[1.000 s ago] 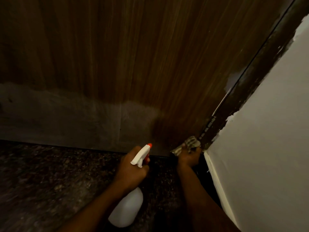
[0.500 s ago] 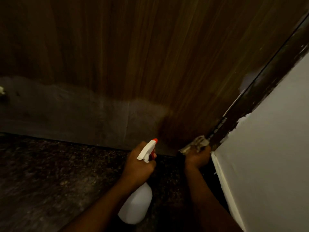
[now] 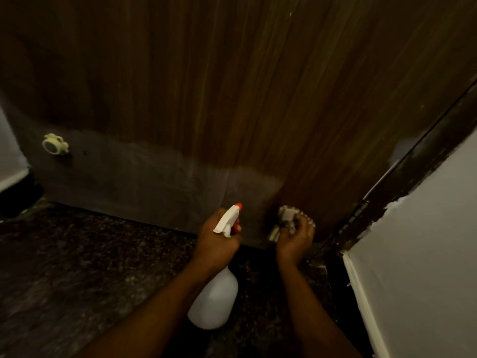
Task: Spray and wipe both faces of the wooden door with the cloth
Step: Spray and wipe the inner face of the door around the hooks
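The dark wooden door [image 3: 232, 86] fills the upper view, with a grey faded band along its bottom. My left hand [image 3: 216, 241] grips a white spray bottle [image 3: 214, 303] with a red-tipped white trigger head, its nozzle pointing at the door's lower edge. My right hand [image 3: 294, 241] holds a pale bunched cloth [image 3: 286, 218] pressed against the bottom of the door, near the hinge side.
A round white door stopper [image 3: 54, 146] sticks out of the door's lower left. A dark door frame [image 3: 413, 177] with a hinge runs diagonally on the right beside a white wall [image 3: 426, 254] with a skirting board. The floor [image 3: 77, 267] is dark speckled stone.
The view has shifted so the door stopper at left shows. My right hand with the cloth has moved left along the door's bottom, away from the hinge and closer to the bottle.
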A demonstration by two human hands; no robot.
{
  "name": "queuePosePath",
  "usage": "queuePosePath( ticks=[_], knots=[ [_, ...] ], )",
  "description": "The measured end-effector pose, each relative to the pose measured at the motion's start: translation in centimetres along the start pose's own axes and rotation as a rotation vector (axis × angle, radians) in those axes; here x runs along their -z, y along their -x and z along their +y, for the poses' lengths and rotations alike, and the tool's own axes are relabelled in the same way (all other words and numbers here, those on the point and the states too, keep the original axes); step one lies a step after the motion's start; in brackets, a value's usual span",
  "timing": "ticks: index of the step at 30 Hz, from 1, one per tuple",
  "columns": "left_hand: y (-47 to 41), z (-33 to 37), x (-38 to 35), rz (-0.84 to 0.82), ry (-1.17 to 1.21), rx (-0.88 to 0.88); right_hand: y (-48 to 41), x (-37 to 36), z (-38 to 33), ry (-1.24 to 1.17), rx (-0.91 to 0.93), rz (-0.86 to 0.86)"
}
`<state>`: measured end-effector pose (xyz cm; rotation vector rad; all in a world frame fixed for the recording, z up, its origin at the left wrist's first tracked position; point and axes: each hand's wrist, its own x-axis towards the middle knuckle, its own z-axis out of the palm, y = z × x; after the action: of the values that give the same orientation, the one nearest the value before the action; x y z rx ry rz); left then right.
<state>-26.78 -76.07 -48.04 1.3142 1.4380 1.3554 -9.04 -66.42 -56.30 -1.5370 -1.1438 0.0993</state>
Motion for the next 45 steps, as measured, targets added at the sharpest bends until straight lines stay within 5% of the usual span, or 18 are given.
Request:
queuePosePath(
  ticks=[2, 4, 9, 16, 19, 23, 27, 31, 33, 36, 39, 45],
  knots=[
    [0.0, 0.4, 0.8, 0.005, -0.007, -0.005, -1.8, -0.4, -2.9, -0.138, -0.066, 0.148],
    [-0.1, 0.7, 1.9, 0.033, -0.008, -0.009, -3.1, -1.1, -6.2, -0.141, 0.097, 0.235],
    [-0.7, 1.5, 4.1, 0.076, 0.050, -0.005, 2.1, -4.0, -8.0, 0.158, 0.366, -0.096],
    [-0.8, 1.1, 7.4, 0.083, 0.047, -0.049, 2.5, -4.3, -6.0, -0.127, -0.158, 0.126],
    [-1.4, 0.8, 9.3, 0.095, 0.043, -0.053, 0.5, -5.5, -10.2, -0.193, 0.025, 0.295],
    [-2.0, 0.3, 10.8, 0.081, 0.049, -0.034, 3.5, -7.4, -12.7, 0.028, 0.321, 0.052],
    [-2.3, -0.3, 12.3, 0.083, 0.062, -0.011, 6.2, -7.7, -9.0, 0.099, 0.160, -0.036],
    [-2.2, -1.0, 13.7, 0.085, 0.086, -0.011, 4.7, -8.2, -12.3, -0.129, -0.018, 0.183],
    [-2.3, -1.5, 14.6, 0.107, 0.085, -0.016, 4.5, -9.5, -15.5, -0.141, 0.120, 0.213],
    [-2.5, -2.1, 15.4, 0.125, 0.092, 0.002, 7.2, -11.5, -17.2, 0.075, 0.371, -0.046],
    [-2.5, -2.2, 16.2, 0.130, 0.098, 0.001, 8.9, -12.0, -13.8, 0.201, 0.318, -0.178],
    [-2.7, -2.8, 19.4, 0.140, 0.072, 0.014, 8.2, -10.7, -14.9, -0.064, 0.094, 0.108]
  ],
)
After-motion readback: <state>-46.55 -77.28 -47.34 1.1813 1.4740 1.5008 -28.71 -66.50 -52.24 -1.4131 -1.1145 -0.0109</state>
